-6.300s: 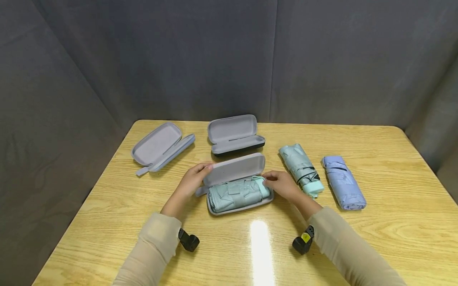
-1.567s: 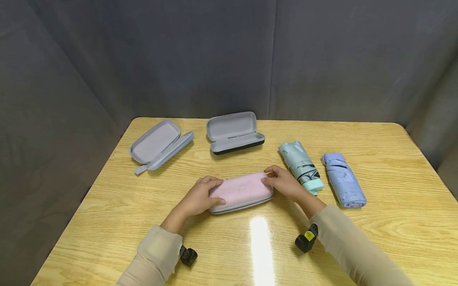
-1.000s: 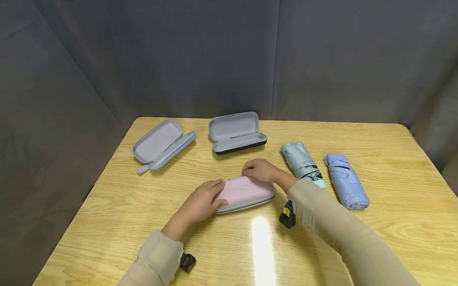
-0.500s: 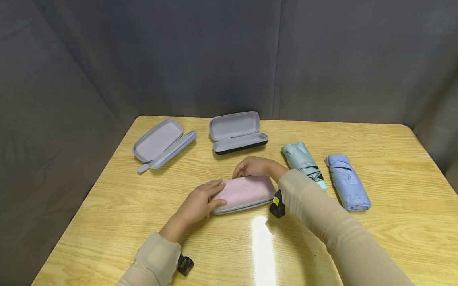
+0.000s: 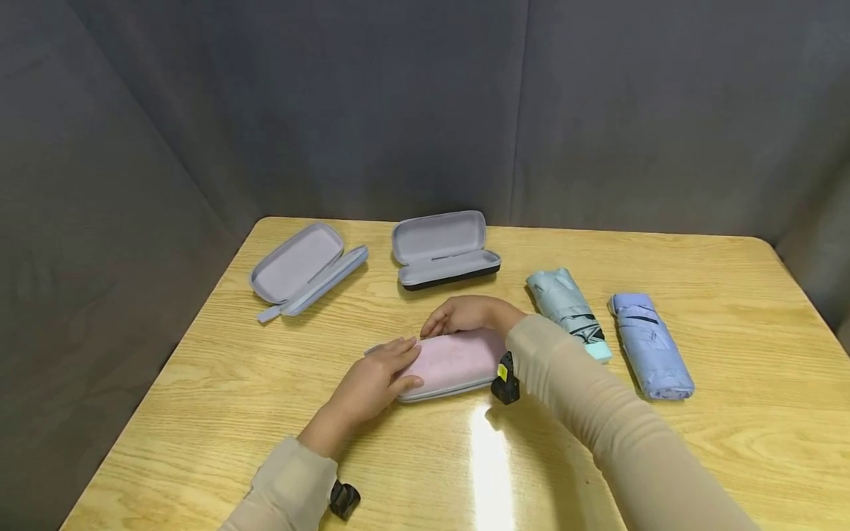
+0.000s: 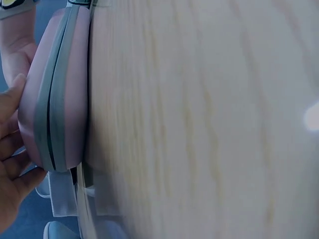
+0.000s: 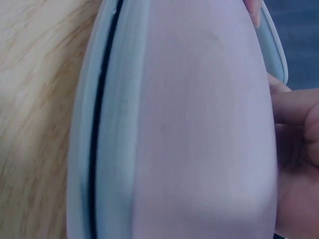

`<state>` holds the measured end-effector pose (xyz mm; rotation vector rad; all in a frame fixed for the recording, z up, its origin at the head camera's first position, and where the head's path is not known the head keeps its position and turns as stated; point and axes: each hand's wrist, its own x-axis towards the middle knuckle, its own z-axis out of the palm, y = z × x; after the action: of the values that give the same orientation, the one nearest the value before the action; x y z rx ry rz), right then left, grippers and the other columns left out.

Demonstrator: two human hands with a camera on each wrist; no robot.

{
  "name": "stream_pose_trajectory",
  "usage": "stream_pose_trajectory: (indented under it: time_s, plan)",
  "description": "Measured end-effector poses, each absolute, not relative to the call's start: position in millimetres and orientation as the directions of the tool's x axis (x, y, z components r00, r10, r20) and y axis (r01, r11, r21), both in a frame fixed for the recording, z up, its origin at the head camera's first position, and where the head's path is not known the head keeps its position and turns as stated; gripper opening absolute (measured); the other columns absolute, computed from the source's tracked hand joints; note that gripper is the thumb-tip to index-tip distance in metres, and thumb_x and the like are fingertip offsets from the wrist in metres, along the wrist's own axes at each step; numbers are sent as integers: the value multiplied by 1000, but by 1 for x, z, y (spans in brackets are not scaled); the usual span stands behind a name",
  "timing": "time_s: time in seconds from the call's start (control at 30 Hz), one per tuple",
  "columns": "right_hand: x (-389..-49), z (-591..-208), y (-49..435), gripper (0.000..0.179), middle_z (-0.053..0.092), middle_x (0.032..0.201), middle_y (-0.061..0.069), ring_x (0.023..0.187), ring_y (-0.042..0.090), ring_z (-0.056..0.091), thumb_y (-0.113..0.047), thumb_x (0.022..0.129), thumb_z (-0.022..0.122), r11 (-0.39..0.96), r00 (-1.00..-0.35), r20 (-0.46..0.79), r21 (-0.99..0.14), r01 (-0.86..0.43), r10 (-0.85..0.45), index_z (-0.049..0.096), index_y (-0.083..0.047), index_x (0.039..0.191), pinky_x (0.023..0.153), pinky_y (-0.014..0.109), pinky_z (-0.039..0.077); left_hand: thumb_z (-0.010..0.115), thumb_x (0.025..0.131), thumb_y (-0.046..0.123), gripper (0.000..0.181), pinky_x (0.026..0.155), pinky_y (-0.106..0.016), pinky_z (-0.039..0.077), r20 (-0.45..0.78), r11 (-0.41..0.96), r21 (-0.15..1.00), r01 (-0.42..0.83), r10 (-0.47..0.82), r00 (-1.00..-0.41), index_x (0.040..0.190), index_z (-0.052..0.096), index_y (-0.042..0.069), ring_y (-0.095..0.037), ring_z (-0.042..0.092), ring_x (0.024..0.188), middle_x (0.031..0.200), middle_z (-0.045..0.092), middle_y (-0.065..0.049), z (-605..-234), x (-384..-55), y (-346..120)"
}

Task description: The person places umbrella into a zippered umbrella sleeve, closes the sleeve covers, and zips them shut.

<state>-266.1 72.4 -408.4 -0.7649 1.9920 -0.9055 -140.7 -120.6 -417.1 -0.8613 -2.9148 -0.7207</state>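
A pink zip case [image 5: 454, 361] with a grey zip band lies closed on the table before me. My left hand [image 5: 372, 380] grips its left end, thumb on the near side and fingers over the top. A dark line runs along the grey band in the right wrist view. My right hand [image 5: 461, 316] reaches over the case's right end to the far edge, fingers bent down behind it. Its fingertips are hidden there, and I cannot tell whether they pinch anything. From the right wrist, the fingers [image 7: 294, 107] show beside the pink lid. A small grey tab [image 5: 374, 349] sticks out behind my left hand.
Behind stand two open cases, one light blue [image 5: 325, 284] at the left and one black [image 5: 451, 279], both with grey linings. To the right lie two folded umbrellas, one grey-green [image 5: 561, 299] and one blue [image 5: 651, 350]. A grey curtain [image 5: 398, 110] hangs behind the table.
The pink case, earlier open with a grey-green umbrella inside, is now closed. My right hand has moved left from its right end along the far edge; my left hand stays on the left end.
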Motion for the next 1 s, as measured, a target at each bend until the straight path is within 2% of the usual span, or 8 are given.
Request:
stream_pose_trajectory:
  time_s: [0.13,0.3,0.5,0.8,1.0]
  plan:
    - [-265,-409,68,42,60,105,9,99,15,52,12,75,37,544,-483,-397,-812,-212,-781,55,3,112,86,25,38,54,82,36,50,96,-33,29,179,748,385,540,514,-839,121,50,5,-19,37,118,127,44,-6,-418,-138,-119]
    - [-264,-410,64,37,60,104,5,98,13,51,10,79,40,590,-500,-428,-776,-223,-753,59,0,108,88,25,36,59,81,31,45,92,-31,34,255,737,360,572,512,-820,114,56,1,-21,42,110,118,49,-9,-419,-136,-116]
    - [-265,-411,62,32,62,97,4,92,12,52,8,79,42,588,-498,-420,-772,-244,-759,62,0,103,84,23,38,63,78,29,40,87,-28,38,314,732,329,597,511,-800,108,59,1,-20,46,101,108,53,-8,-420,-136,-115]
    - [-266,-412,61,32,62,90,4,84,10,53,12,76,41,571,-518,-401,-790,-223,-756,61,2,99,77,21,41,63,79,29,39,88,-28,37,316,730,353,585,496,-809,107,60,2,-19,46,102,109,53,-6,-421,-136,-116]
    - [-267,-412,59,27,62,88,3,81,9,51,10,79,42,567,-515,-407,-799,-199,-754,61,3,97,74,20,41,62,79,29,39,88,-28,36,303,732,372,571,486,-820,109,59,3,-19,45,103,110,53,-6,-423,-136,-117]
